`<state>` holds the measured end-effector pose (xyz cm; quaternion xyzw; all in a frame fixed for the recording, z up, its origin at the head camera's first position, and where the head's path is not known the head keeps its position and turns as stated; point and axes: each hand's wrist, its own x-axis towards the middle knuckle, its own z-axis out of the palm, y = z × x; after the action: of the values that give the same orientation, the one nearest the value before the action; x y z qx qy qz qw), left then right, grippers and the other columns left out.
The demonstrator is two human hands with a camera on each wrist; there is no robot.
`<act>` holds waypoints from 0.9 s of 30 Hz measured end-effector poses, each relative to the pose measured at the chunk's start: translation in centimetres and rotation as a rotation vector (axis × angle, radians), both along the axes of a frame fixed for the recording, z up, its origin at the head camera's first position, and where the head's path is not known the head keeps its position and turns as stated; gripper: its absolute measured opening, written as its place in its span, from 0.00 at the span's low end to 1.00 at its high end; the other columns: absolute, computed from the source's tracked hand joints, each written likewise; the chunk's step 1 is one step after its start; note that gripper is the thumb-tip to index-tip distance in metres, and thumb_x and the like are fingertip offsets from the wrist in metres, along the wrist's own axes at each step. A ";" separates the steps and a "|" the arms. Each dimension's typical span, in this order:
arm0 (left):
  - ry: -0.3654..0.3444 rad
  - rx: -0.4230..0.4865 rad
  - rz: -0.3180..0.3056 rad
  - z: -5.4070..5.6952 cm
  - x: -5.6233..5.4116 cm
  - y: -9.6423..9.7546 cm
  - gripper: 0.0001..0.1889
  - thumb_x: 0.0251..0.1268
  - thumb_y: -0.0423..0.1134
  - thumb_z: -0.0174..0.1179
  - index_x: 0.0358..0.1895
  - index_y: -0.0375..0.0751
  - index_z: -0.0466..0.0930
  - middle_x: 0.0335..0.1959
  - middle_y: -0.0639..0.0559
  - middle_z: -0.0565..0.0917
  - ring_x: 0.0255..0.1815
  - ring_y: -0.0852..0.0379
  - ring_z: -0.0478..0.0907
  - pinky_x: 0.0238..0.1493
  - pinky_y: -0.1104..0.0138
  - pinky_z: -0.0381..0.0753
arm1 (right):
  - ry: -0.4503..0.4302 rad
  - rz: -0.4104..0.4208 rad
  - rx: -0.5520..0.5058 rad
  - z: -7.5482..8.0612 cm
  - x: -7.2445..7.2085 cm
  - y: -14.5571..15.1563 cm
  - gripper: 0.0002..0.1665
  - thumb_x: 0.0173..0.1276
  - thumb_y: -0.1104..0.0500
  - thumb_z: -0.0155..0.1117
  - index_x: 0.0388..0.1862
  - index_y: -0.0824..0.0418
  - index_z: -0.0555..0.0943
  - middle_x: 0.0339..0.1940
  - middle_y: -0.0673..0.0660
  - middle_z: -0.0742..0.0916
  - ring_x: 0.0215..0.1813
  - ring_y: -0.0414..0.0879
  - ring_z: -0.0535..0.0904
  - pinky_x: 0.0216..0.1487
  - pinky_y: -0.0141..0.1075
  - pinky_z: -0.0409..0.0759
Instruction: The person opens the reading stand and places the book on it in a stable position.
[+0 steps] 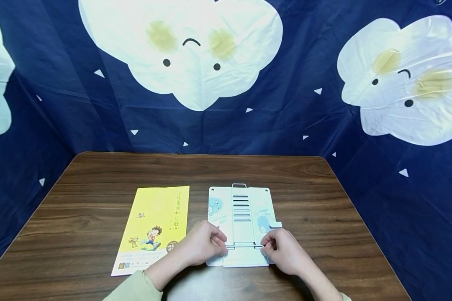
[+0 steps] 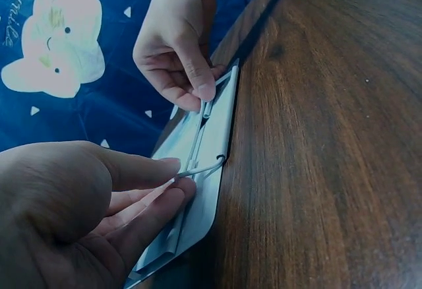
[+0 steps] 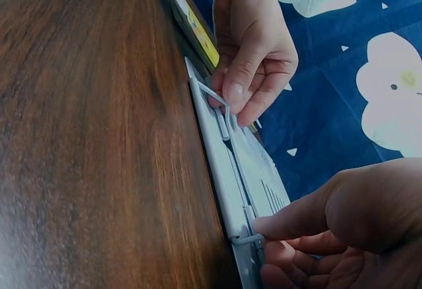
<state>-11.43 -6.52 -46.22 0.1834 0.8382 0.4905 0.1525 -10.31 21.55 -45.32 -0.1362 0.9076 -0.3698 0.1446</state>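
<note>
Wire bar (image 1: 245,246): one end pinched by left grip (image 1: 204,243), other by right grip (image 1: 283,251). Book stand (image 1: 242,230): beneath both. Yellow book (image 1: 157,223): on table (image 1: 301,200), left of left grip.

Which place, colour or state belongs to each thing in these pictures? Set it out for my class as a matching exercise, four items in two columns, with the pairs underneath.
Column one
1. Nursery-rhyme book
2. Book stand
3. Wire bar
4. Cloud-print backdrop

Column two
A. Pinched near its ends by the left hand and the right hand
B. Dark blue and white, behind the table
C. Mostly yellow on its cover
D. Pale, lying on the table, right of the book

Right pairs: 1-C, 2-D, 3-A, 4-B
</note>
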 end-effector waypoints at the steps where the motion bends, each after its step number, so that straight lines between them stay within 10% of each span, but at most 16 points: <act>1: -0.007 0.005 -0.001 0.0 0.0 0.0 0.10 0.54 0.30 0.80 0.38 0.34 0.90 0.25 0.61 0.87 0.28 0.64 0.86 0.34 0.68 0.85 | 0.006 0.002 0.001 0.0 0.1 0.0 0.06 0.67 0.70 0.71 0.33 0.61 0.84 0.24 0.47 0.79 0.27 0.40 0.74 0.27 0.31 0.72; 27: 0.123 -0.075 -0.090 -0.2 0.7 0.3 0.05 0.63 0.29 0.74 0.40 0.35 0.90 0.26 0.63 0.82 0.30 0.70 0.77 0.35 0.70 0.81 | 0.053 0.049 0.051 -0.3 0.4 -0.2 0.11 0.68 0.74 0.65 0.34 0.59 0.79 0.25 0.46 0.77 0.27 0.39 0.72 0.30 0.34 0.72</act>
<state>-10.72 -6.19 -46.46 0.2450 0.8546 0.4393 0.1292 -9.88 21.31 -45.58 -0.1643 0.9167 -0.3390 0.1333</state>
